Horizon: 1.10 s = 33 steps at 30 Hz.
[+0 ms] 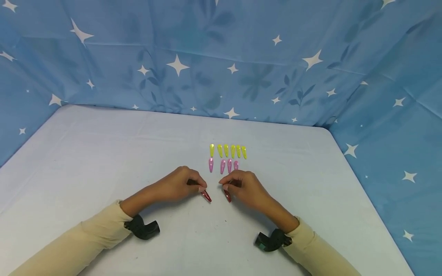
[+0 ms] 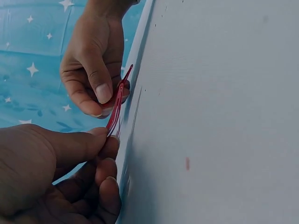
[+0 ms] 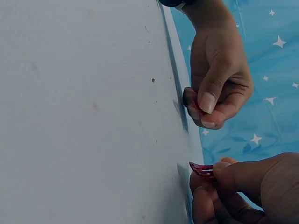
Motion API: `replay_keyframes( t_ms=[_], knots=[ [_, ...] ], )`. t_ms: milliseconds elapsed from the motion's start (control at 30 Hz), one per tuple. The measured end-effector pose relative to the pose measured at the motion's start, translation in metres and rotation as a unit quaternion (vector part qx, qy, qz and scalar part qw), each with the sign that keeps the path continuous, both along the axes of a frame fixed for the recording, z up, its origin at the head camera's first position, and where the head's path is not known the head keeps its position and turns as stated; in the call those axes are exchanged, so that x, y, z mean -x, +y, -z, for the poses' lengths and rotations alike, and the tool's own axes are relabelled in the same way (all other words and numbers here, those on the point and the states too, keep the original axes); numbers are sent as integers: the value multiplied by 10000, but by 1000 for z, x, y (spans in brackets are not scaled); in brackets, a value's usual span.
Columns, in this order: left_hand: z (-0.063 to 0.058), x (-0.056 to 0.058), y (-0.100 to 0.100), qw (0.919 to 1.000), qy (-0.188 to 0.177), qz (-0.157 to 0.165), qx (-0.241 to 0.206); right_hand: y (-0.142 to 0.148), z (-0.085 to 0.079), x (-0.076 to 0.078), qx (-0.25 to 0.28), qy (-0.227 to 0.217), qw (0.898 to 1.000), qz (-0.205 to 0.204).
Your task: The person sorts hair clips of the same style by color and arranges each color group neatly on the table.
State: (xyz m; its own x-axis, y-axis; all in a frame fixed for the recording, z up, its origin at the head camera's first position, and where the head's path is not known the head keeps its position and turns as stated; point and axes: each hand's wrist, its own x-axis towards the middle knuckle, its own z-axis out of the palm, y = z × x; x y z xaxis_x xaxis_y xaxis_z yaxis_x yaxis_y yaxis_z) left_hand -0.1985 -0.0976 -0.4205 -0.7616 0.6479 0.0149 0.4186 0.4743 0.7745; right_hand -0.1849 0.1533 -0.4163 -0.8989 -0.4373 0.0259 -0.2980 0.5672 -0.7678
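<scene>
Between the thumb and fingers of my left hand [image 1: 179,186] is a red snap hair clip [image 1: 206,196], its free end slanting down toward the table. My right hand [image 1: 248,189] pinches another red snap hair clip [image 1: 227,196], whose tip also points down. The hands face each other, a short gap apart, low over the white table. In the left wrist view, the left hand's clip [image 2: 115,112] shows its slotted frame and overlaps the other clip's end. The right wrist view shows the right hand's clip [image 3: 201,171] with its prongs spread.
Just beyond the hands lie several pink hair clips [image 1: 211,165] in a row, the rightmost partly hidden by the right hand. Behind them runs a row of several yellow hair clips [image 1: 226,150]. A blue star-patterned curtain [image 1: 207,57] hangs along the back and sides of the table [image 1: 114,153].
</scene>
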Motion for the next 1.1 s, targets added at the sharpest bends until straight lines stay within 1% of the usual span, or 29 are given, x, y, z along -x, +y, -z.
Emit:
replay_keyframes(
  t_ms=[133, 300, 400, 500, 667, 800, 933, 1100],
  knots=[
    [-2, 10, 4, 9999, 96, 103, -24, -1, 0, 5, -35, 95, 9999, 109],
    [-4, 24, 15, 9998, -120, 93, 121, -5, 1, 11, -164, 144, 9995, 249],
    [-5, 30, 19, 9994, -253, 151, 177, -8, 2, 13, -206, 171, 9993, 272],
    [-5, 34, 22, 9991, -208, 231, 273, -11, 2, 15, -250, 232, 9991, 265],
    [-4, 38, 24, 9984, -5, 357, 445, -15, 2, 15, -444, 295, 9980, 339],
    [-3, 41, 26, 9978, 75, 395, 525, -17, 0, 15, -564, 295, 9973, 364],
    [-4, 40, 27, 9980, 129, 269, 558, -18, 0, 16, -635, 369, 9967, 340],
    [-10, 34, 23, 9975, 283, -14, 640, -15, -2, 15, -691, 441, 9954, 493]
  ],
)
